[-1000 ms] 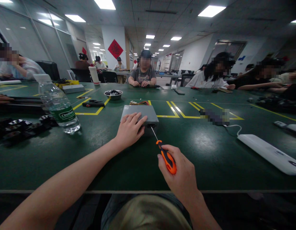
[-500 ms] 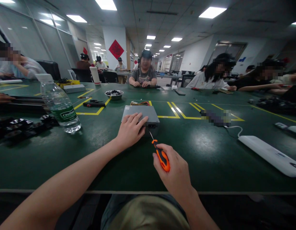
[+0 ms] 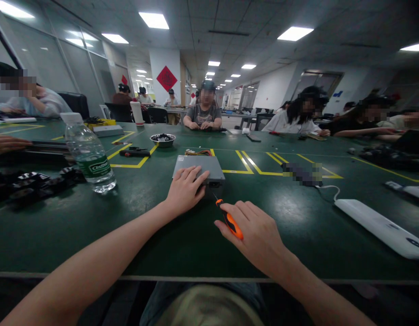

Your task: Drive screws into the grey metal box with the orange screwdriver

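Steel bowl at your 11 o'clock, small dark pieces inside; clear bottle at 10, fill level unclear. Power supply at 12. Your left hand lies across its top, fingers slightly spread, not wrapped round it. Your right hand, back upward, is curled round an orange-and-black screwdriver, shaft toward 11; tip contact unclear.

Orange-and-black screwdriver, grey metal box, green table, yellow-striped

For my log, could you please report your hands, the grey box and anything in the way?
Left hand on grey box. Right hand holds screwdriver, tip near box's socket side. Water bottle left, out of the way.
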`<action>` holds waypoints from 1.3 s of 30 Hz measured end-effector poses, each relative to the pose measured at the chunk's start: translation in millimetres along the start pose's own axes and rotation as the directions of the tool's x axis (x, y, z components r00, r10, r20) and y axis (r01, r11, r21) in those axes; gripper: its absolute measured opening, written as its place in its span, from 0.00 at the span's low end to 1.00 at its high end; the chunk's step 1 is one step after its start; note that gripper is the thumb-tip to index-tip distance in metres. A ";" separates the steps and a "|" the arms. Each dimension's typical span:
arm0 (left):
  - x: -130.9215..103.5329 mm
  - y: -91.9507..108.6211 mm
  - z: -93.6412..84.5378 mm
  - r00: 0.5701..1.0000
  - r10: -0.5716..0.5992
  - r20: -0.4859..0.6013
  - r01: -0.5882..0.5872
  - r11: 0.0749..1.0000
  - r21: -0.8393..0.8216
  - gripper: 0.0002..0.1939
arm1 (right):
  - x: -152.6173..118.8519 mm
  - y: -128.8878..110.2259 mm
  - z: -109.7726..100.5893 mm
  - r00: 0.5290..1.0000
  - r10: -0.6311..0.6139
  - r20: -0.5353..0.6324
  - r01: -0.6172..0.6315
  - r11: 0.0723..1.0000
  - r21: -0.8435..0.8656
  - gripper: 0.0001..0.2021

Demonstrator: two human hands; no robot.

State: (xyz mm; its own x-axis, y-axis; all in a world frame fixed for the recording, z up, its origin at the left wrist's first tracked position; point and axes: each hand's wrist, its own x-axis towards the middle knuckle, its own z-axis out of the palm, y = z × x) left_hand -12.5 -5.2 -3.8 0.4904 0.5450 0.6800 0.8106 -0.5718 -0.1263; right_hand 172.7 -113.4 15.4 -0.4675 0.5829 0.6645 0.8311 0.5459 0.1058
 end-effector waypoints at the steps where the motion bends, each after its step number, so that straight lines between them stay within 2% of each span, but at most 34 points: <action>1: 0.1 -0.2 0.5 1.000 -0.001 -0.008 0.001 1.000 -0.003 0.21 | 3.8 2.9 -1.9 0.999 -0.050 -0.015 0.049 0.999 -0.022 0.16; 3: 0.0 -0.6 1.5 1.000 0.007 -0.015 -0.007 1.000 -0.005 0.21 | 11.8 7.8 -4.2 0.987 -0.151 -0.049 0.148 0.987 -0.057 0.17; 9: -0.8 -1.2 3.8 1.000 0.002 -0.029 -0.002 1.000 -0.007 0.21 | 21.3 31.3 2.2 0.900 -0.415 -0.130 0.414 0.909 -0.034 0.07; 11: -1.1 -1.3 3.8 1.000 0.004 -0.024 -0.004 1.000 -0.008 0.21 | 17.9 41.6 8.3 0.880 -0.450 -0.152 0.452 0.892 -0.023 0.03; 16: -0.7 -1.8 2.0 0.999 0.027 -0.017 -0.027 1.000 -0.015 0.22 | 12.5 51.4 19.7 0.842 -0.433 -0.321 0.437 0.897 -0.066 0.07; 21: 0.8 -1.1 2.6 0.999 0.031 -0.019 -0.031 0.999 -0.034 0.21 | 20.2 42.7 17.9 0.830 -0.427 -0.359 0.426 0.901 -0.087 0.02; 25: 1.7 -2.4 6.9 0.999 0.045 -0.031 -0.047 0.997 -0.065 0.22 | 23.7 34.1 18.3 0.820 -0.436 -0.371 0.431 0.897 -0.100 0.06; 27: 1.9 -3.3 8.7 0.998 0.046 -0.039 -0.049 0.996 -0.074 0.22 | 23.6 28.9 20.9 0.828 -0.418 -0.373 0.438 0.898 -0.035 0.06; 29: 2.1 -3.8 9.5 0.998 0.047 -0.043 -0.050 0.996 -0.075 0.22 | 23.1 23.3 24.3 0.861 -0.334 -0.384 0.403 0.908 0.116 0.08; 30: 2.1 -3.9 9.5 0.998 0.047 -0.046 -0.050 0.996 -0.075 0.22 | 22.8 20.7 26.0 0.852 -0.330 -0.406 0.423 0.891 0.163 0.10; 34: 1.8 -3.3 8.3 0.998 0.047 -0.051 -0.051 0.996 -0.075 0.22 | 21.7 15.3 30.5 0.836 -0.330 -0.439 0.442 0.879 0.181 0.13; 39: 1.5 -2.8 8.3 0.998 0.031 -0.060 -0.035 0.997 -0.064 0.21 | 19.4 18.1 32.8 0.844 -0.328 -0.425 0.455 0.857 0.241 0.15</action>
State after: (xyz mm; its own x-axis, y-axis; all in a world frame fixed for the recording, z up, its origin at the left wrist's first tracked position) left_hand -11.4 2.3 -8.4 0.4950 0.4893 0.7180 0.7709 -0.6285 -0.1032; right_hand 168.7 -72.5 6.0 -0.5385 0.0569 0.8407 0.4275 0.8782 0.2144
